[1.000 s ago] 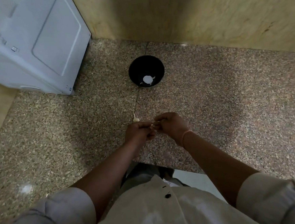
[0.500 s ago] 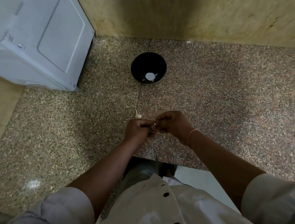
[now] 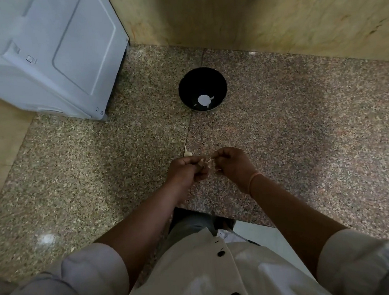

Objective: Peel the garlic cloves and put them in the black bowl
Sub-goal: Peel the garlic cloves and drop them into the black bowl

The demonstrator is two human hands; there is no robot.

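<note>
Over the near part of the speckled granite desk (image 3: 304, 138), the person is holding a garlic clove (image 3: 201, 162) between both hands, just above the surface. The left hand (image 3: 186, 170) is curling its fingers inward, its grip clamped on the clove. The right hand (image 3: 233, 165) is closing its grip on the same clove from the other side, knuckles up and fingertips pinching. The clove is showing only as a small pale, creamy sliver in the gap between the two hands. Thin papery strips of skin (image 3: 211, 161) are sticking out sideways from it toward the right hand. Most of it is hidden by the fingers, so which way its long axis is running cannot be told.

A loose clove (image 3: 187, 153) is lying on the desk just beyond the left hand's knuckles, beside the seam in the stone. It is looking off-white and plump at the near end. Its thin tip is pointing away from the person, so its long axis is running toward the black bowl (image 3: 185, 89).

The bowl is standing upright well beyond the hands, near the tan wall (image 3: 260, 14). A bright white patch and a few small pale pieces are showing at its bottom. A white appliance (image 3: 49, 56) is sitting at the far left.
</note>
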